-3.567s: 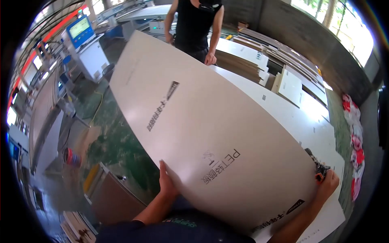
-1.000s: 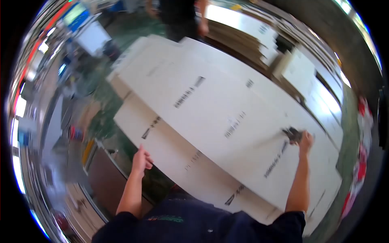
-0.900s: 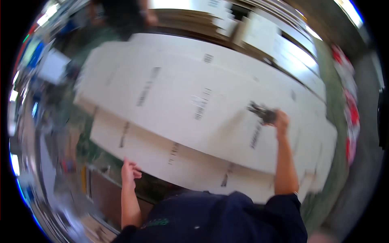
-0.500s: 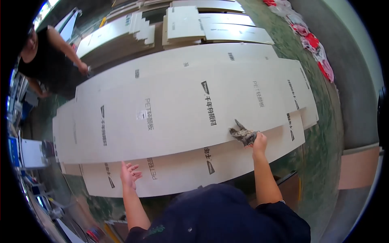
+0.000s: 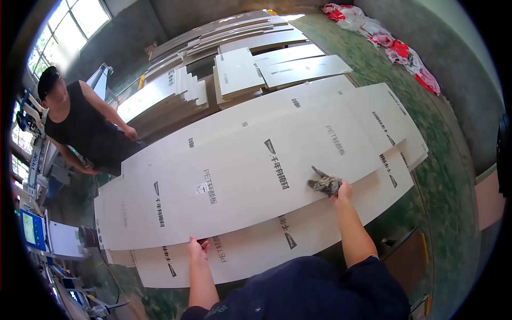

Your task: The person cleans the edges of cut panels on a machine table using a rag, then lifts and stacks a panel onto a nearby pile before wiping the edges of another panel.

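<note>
- Bkgd: workshop w/ dull green floor point(image 5: 448, 160) and grey wall point(image 5: 469, 104); crumpled red-and-white plastic wrap point(image 5: 397, 50) is heaped along the wall's foot, prob. to be out of the way.
- Beyond the work area, stacks of pale cut boards point(image 5: 240, 72) are laid flat, prob. b/c flat support suits wide sheets.
- Main item: long off-white board w/ black printed lettering point(image 5: 240, 160) is lying flat, uppermost in the pile; small white label point(image 5: 201, 188) is seen on its face.
- Underneath, a similar printed board point(image 5: 250, 253) is left jutting out on the near side; b/c of this offset, the upper edge can prob. be reached by fingertips.
- L hand point(image 5: 198, 253): placed at the upper board's near edge, fingers partly curled; whether the edge is gripped or merely touched can't be told.
- R hand point(image 5: 344, 193): closed on mottled grey-black cloth or glove point(image 5: 324, 184), held over the near edge farther R; prob. kept bunched so it's handy.
- Hands are set well apart, prob. for better control of a long sheet.
- Co-worker in black cap and sleeveless top point(image 5: 88, 125) is positioned by the far L side, one hand near the pile.
</note>
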{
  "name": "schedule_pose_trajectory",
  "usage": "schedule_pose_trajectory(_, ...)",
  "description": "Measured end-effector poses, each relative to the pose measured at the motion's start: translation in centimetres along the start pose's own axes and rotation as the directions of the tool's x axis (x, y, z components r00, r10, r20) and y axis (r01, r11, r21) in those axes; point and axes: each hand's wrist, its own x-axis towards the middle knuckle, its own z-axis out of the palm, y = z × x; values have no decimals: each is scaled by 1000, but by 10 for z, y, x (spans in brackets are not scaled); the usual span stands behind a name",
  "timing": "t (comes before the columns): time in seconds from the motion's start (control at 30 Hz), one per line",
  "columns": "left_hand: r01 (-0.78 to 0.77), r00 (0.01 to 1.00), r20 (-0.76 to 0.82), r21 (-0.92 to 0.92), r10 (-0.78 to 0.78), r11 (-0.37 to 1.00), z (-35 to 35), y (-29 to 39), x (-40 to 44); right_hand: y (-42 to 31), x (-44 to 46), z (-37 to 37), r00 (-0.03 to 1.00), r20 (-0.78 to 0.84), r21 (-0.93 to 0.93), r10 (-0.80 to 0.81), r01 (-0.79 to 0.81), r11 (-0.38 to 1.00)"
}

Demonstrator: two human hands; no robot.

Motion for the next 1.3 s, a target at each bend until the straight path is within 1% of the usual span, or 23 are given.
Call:
schedule_pose_trajectory(0.13,18,1000,-19,6,-18,1000,8,1,-13,10,14,0,996,9,42,-93,92,995)
schedule_pose_trajectory(0.2,12,1000,9,19,-12,1000,8,0,-10,6,11,2,992,25,61,-124,122,991)
schedule_pose_trajectory(0.3,5,1000,12,11,-5,1000,12,-4,-10,11,30,-8,991,82,-75,-110,116,990)
schedule_pose_trajectory(0.33,10,1000,13,1,-10,1000,12,-6,-6,13,37,-9,994,68,-76,-87,93,993)
schedule_pose_trajectory(0.4,11,1000,22,-29,-11,1000,13,-8,-6,9,37,-10,994,91,-115,-63,74,991)
schedule_pose_trajectory(0.47,-1,1000,20,10,1,1000,15,-8,-4,1,37,-10,989,146,-147,-34,55,988)
schedule_pose_trajectory(0.57,-10,998,66,62,6,998,7,-11,0,4,40,-15,992,116,-91,-47,57,994)
schedule_pose_trajectory(0.6,-13,997,82,81,7,997,5,-10,-3,5,45,-16,995,93,-20,-36,39,999)
schedule_pose_trajectory(0.63,-14,995,98,100,4,995,6,-10,-5,2,51,-23,997,54,-34,-54,56,998)
schedule_pose_trajectory(0.7,89,975,188,149,-117,985,0,-4,-12,-8,60,-44,996,-28,-63,-90,89,994)
schedule_pose_trajectory(0.73,137,956,233,178,-177,974,-1,0,-18,-10,75,-60,973,-117,-3,-201,202,979)
schedule_pose_trajectory(0.8,103,945,288,197,-158,975,1,10,-41,-50,37,-67,874,-316,-115,-370,352,929)
schedule_pose_trajectory(0.83,86,937,315,207,-150,975,4,15,-51,-55,55,-79,748,-381,-313,-544,449,837)
schedule_pose_trajectory(0.87,-3,938,337,235,-79,972,10,16,-55,-58,75,-90,596,-394,-512,-700,491,705)
schedule_pose_trajectory(0.93,-185,921,383,278,68,942,28,23,-63,-80,86,-86,501,-338,-661,-797,476,580)
schedule_pose_trajectory(0.97,-284,905,404,349,130,893,43,31,-70,-90,91,-79,460,-298,-725,-836,461,512)
schedule_pose_trajectory(1.03,-467,855,458,472,244,748,85,51,-80,-102,115,-56,548,-79,-832,-833,424,357)
schedule_pose_trajectory(1.07,-631,771,528,561,355,536,103,58,-81,-99,134,-45,570,35,-827,-821,478,297)
schedule_pose_trajectory(1.1,-743,663,613,607,430,280,121,64,-82,-92,152,-32,583,147,-812,-799,532,239)
schedule_pose_trajectory(1.13,-797,537,706,605,461,2,138,69,-81,-81,168,-19,548,202,-847,-812,513,136)
schedule_pose_trajectory(1.2,-760,419,795,572,439,-309,169,75,-78,-62,187,9,484,321,-887,-814,456,-79)
schedule_pose_trajectory(1.23,-715,363,835,534,414,-451,182,77,-76,-63,198,18,485,306,-900,-819,429,-82)
schedule_pose_trajectory(1.3,-668,486,836,544,256,-507,199,78,-79,-72,222,38,483,278,-923,-830,373,-92)
